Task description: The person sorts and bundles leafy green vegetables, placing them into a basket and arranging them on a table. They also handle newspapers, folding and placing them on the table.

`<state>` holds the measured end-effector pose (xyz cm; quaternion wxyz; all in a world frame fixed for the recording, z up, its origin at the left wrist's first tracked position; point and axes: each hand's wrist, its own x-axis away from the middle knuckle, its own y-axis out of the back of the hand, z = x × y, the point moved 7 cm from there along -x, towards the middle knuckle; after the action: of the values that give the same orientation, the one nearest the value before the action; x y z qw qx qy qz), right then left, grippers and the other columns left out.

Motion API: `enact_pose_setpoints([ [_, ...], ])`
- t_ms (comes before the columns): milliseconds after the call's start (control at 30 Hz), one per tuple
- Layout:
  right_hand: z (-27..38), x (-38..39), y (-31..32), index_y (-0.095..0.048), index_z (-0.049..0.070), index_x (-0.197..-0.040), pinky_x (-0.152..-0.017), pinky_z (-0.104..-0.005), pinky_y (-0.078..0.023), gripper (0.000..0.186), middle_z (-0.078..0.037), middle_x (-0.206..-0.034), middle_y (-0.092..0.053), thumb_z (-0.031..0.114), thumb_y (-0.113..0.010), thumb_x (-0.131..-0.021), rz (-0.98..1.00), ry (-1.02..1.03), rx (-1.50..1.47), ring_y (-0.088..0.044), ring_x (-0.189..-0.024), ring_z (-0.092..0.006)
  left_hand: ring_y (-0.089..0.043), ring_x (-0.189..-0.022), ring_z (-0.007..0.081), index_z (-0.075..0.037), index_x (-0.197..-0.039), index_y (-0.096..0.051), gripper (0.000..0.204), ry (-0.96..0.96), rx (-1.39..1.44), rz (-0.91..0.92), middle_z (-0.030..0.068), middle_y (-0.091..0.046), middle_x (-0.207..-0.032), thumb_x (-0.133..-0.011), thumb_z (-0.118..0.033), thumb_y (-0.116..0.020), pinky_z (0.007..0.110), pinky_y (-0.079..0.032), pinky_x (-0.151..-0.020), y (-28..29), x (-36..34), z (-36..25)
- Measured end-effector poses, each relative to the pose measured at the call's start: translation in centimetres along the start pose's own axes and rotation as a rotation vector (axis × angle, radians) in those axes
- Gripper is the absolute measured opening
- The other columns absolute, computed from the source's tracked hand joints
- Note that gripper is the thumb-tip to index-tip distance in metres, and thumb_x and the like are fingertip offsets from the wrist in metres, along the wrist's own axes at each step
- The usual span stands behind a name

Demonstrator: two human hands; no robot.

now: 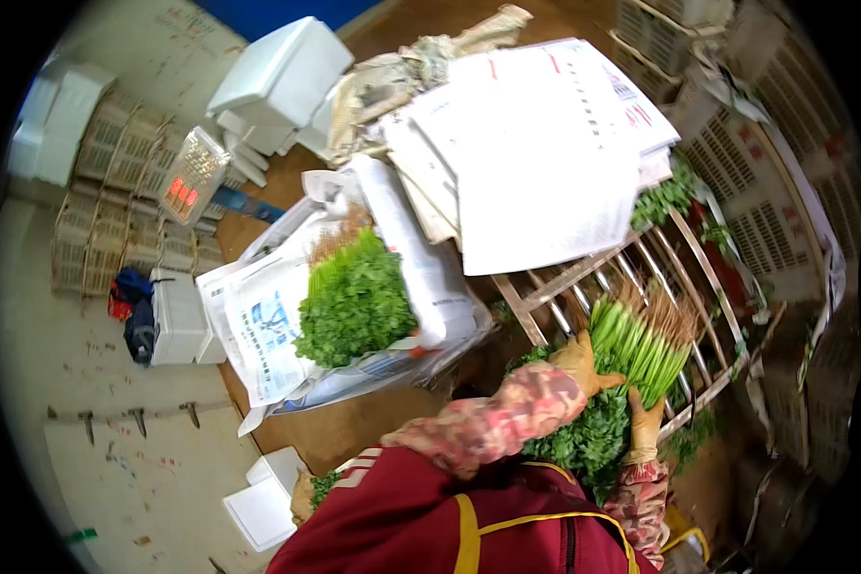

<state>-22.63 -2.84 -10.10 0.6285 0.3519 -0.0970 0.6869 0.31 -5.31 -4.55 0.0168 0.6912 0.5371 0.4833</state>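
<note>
A bunch of leafy greens (pixel 631 354), which look like celery or coriander, lies on a slatted metal rack at the right. Its brown roots point away from me and its dark leaves come back toward my body. My left hand (pixel 578 367), in a tan glove, grips the stems from the left side. On the near right, my right hand (pixel 647 419), gloved too, closes round the stems lower down, by the leaves; some of its fingers are hidden. Another bunch of greens (pixel 354 301) rests on newspaper in a lined box at centre left.
The metal rack (pixel 703 258) has open slats. White paper sheets (pixel 545 153) cover its far side. Left of it stands the newspaper-lined box (pixel 426 253). White foam boxes (pixel 282 72) are at the back left, plastic crates (pixel 751 163) at the right.
</note>
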Motion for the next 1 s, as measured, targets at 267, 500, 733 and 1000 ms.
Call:
enact_pose_setpoints([
  [267,-2.7,-2.9,-2.5,-0.032,-0.004,-0.143,-0.096,-0.0345,-0.040,0.082,-0.016,-0.136,-0.049,0.045,-0.068,-0.087,0.144,0.127,-0.233,-0.050,-0.117,-0.0257,-0.062,-0.081,0.0321,0.020,-0.134,-0.027,0.123,0.015,0.020,-0.216,0.0246,-0.060,-0.094,-0.065,-0.072,-0.071,0.041,-0.051,-0.070,-5.1,-4.1,3.6],
  [500,3.8,4.4,0.5,-0.033,-0.002,-0.143,-0.089,-0.0345,-0.046,0.066,-0.014,-0.128,-0.051,0.027,-0.063,-0.092,0.025,0.222,-0.282,-0.054,-0.108,-0.0225,-0.057,-0.113,0.0362,0.009,-0.143,-0.020,0.120,-0.122,0.542,0.024,0.0277,-0.054,-0.125,-0.065,-0.060,-0.078,0.037,-0.046,-0.095,1.0,4.8,1.7],
  [733,23.6,20.5,-9.1,-0.036,-0.002,-0.138,-0.085,-0.0340,-0.046,0.062,-0.014,-0.119,-0.055,0.020,-0.062,-0.087,-0.092,0.900,0.106,-0.056,-0.101,-0.0247,-0.050,-0.121,0.0261,-0.005,-0.141,-0.026,0.098,-0.829,1.049,-0.519,0.0153,-0.052,-0.129,-0.066,-0.029,-0.085,0.037,-0.039,-0.104,19.5,21.0,6.4],
  [1000,33.6,27.6,-46.2,-0.022,0.000,-0.146,-0.092,-0.0366,-0.050,0.085,-0.016,-0.130,-0.049,0.005,-0.073,-0.078,0.905,0.455,-0.140,-0.054,-0.115,-0.0250,-0.059,-0.102,0.0196,-0.006,-0.136,-0.036,0.069,-0.554,1.419,-0.748,0.0101,-0.058,-0.118,-0.079,-0.005,-0.074,0.033,-0.050,-0.087,31.5,28.0,37.1],
])
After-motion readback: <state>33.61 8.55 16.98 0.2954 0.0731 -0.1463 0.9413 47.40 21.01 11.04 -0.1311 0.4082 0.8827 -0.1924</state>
